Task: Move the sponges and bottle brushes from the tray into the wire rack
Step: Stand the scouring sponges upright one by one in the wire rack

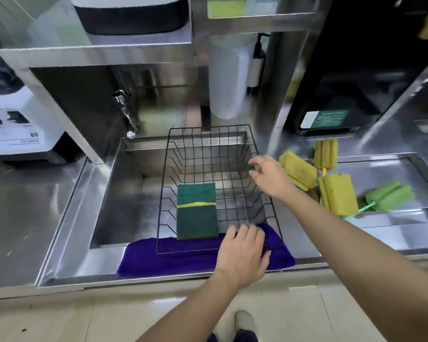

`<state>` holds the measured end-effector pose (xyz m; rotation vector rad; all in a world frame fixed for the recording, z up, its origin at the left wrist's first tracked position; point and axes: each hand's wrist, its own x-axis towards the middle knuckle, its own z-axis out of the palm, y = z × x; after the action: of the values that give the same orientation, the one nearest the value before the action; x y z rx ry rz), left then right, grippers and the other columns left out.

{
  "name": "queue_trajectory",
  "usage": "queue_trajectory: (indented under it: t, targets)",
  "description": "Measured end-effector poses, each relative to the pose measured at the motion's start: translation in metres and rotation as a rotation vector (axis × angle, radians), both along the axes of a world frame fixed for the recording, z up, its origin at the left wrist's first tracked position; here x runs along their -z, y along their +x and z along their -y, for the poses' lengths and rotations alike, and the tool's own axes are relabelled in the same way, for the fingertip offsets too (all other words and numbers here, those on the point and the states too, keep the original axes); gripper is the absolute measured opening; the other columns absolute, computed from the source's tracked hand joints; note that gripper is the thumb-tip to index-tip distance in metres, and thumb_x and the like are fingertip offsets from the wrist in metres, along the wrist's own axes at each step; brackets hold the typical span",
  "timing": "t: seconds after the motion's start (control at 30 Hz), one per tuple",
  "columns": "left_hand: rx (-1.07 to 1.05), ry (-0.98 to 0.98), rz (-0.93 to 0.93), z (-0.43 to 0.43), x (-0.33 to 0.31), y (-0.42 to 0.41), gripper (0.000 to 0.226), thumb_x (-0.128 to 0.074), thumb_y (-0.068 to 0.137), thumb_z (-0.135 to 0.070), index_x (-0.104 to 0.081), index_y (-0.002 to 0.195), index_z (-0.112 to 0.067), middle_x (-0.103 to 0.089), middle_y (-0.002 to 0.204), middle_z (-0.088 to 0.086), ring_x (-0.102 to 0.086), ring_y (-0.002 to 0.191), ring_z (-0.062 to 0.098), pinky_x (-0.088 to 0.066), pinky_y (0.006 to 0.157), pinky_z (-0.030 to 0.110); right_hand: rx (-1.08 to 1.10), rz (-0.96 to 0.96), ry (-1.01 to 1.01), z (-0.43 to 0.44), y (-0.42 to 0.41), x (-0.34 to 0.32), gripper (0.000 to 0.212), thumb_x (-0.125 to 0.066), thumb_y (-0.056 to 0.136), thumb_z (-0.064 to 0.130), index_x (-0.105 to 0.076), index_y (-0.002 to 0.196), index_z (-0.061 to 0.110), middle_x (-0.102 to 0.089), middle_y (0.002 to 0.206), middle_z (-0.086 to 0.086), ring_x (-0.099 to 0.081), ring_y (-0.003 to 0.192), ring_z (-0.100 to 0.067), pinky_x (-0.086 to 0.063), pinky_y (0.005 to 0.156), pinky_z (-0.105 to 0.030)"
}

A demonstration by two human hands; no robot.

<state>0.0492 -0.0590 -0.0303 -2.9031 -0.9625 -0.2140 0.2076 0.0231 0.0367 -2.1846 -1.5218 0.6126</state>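
Sponges [337, 197] and brushes [390, 195] wait in the tray [405, 213] at frame right; one green sponge [196, 211] lies in the wire rack [209, 183], centre. Right hand [269, 177], fingers apart and empty, hovers at the rack's right rim while the left hand [242, 253] rests fingers apart on the near rim; next, I'd say, reach right for another.

Wire rack [208, 154] in sink [124, 193], near edge on cloth [173, 257]. Two sponges [197, 211] inside the rack (one behind the other). Tray [390, 169] right of sink, holding sponges and bottle brushes [336, 193]. Faucet [125, 114] behind, left.
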Motion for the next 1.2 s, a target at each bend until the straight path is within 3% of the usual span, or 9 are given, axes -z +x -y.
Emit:
queue_trajectory:
  t: [0.13, 0.27, 0.4, 0.53, 0.7, 0.8, 1.0, 1.13, 1.2]
  targets:
    - [0.046, -0.008, 0.001, 0.008, -0.001, 0.024, 0.042, -0.037, 0.083, -0.046, -0.061, 0.092, -0.013, -0.062, 0.082, 0.004, -0.055, 0.073, 0.022, -0.045, 0.068, 0.034, 0.216, 0.029, -0.002, 0.036, 0.052, 0.002, 0.030, -0.050, 0.090, 0.009, -0.056, 0.119, 0.006, -0.056, 0.122, -0.021, -0.053, 0.115, -0.035, -0.041, 0.094, -0.038]
    - [0.033, -0.011, -0.039, 0.011, -0.001, 0.040, 0.038, -0.061, 0.076, -0.049, -0.060, 0.080, -0.012, -0.060, 0.072, 0.005, -0.054, 0.063, 0.023, -0.044, 0.061, 0.035, 0.418, 0.181, -0.023, 0.074, 0.093, 0.011, 0.045, -0.056, 0.088, 0.020, -0.049, 0.132, 0.012, -0.052, 0.130, -0.020, -0.046, 0.123, -0.038, -0.038, 0.099, -0.044]
    - [0.007, -0.013, -0.001, 0.011, -0.002, 0.040, 0.039, -0.068, 0.074, -0.047, -0.060, 0.081, -0.009, -0.059, 0.071, 0.006, -0.056, 0.062, 0.023, -0.046, 0.058, 0.034, 0.490, 0.299, -0.120, 0.099, 0.114, 0.022, 0.061, -0.059, 0.085, 0.035, -0.036, 0.140, 0.022, -0.040, 0.141, -0.019, -0.037, 0.130, -0.038, -0.031, 0.104, -0.047]
    - [0.011, 0.002, 0.044, 0.011, 0.000, 0.042, 0.037, -0.058, 0.080, -0.045, -0.059, 0.080, -0.008, -0.060, 0.071, 0.007, -0.056, 0.061, 0.024, -0.046, 0.057, 0.033, 0.453, 0.203, -0.239, 0.109, 0.123, 0.034, 0.075, -0.057, 0.086, 0.045, -0.014, 0.147, 0.038, -0.031, 0.148, -0.019, -0.036, 0.132, -0.041, -0.030, 0.106, -0.051]
    - [-0.007, -0.013, 0.061, 0.011, 0.000, 0.041, 0.042, -0.035, 0.082, -0.044, -0.059, 0.079, -0.009, -0.059, 0.070, 0.005, -0.056, 0.061, 0.024, -0.046, 0.056, 0.033, 0.426, 0.108, -0.181, 0.110, 0.119, 0.033, 0.090, -0.066, 0.082, 0.035, -0.005, 0.146, 0.044, -0.040, 0.129, -0.025, -0.056, 0.105, -0.046, -0.048, 0.093, -0.049]
    - [-0.010, 0.002, 0.067, 0.010, 0.000, 0.043, 0.041, -0.035, 0.082, -0.044, -0.058, 0.078, -0.010, -0.059, 0.070, 0.005, -0.056, 0.060, 0.023, -0.046, 0.055, 0.032, 0.484, -0.031, -0.098, 0.104, 0.119, 0.018, 0.089, -0.070, 0.077, 0.023, -0.016, 0.145, 0.042, -0.034, 0.132, -0.026, -0.059, 0.097, -0.046, -0.046, 0.092, -0.043]
    - [-0.051, 0.021, 0.046, 0.002, 0.001, 0.033, 0.042, -0.035, 0.082, -0.046, -0.059, 0.078, -0.013, -0.061, 0.070, 0.003, -0.056, 0.062, 0.024, -0.045, 0.057, 0.034, 0.523, -0.039, 0.170, 0.069, 0.106, -0.026, 0.065, -0.076, 0.069, 0.035, -0.042, 0.123, 0.025, -0.048, 0.122, -0.014, -0.044, 0.119, -0.033, -0.031, 0.101, -0.041]
    - [-0.092, 0.017, 0.033, -0.009, 0.000, 0.020, 0.044, -0.034, 0.081, -0.047, -0.062, 0.081, -0.013, -0.062, 0.073, 0.004, -0.057, 0.066, 0.025, -0.045, 0.062, 0.036, 0.444, -0.341, 0.328, 0.047, 0.086, -0.036, 0.064, -0.081, 0.065, 0.022, -0.040, 0.113, 0.025, -0.042, 0.113, -0.006, -0.047, 0.114, -0.031, -0.042, 0.094, -0.038]
    - [-0.128, 0.035, 0.053, -0.015, 0.000, 0.006, 0.042, -0.035, 0.082, -0.046, -0.060, 0.079, -0.013, -0.061, 0.073, 0.005, -0.056, 0.067, 0.026, -0.045, 0.063, 0.038, 0.378, -0.454, 0.350, 0.036, 0.068, -0.035, 0.073, -0.082, 0.057, 0.027, -0.039, 0.115, 0.036, -0.043, 0.118, -0.008, -0.051, 0.111, -0.031, -0.048, 0.093, -0.047]
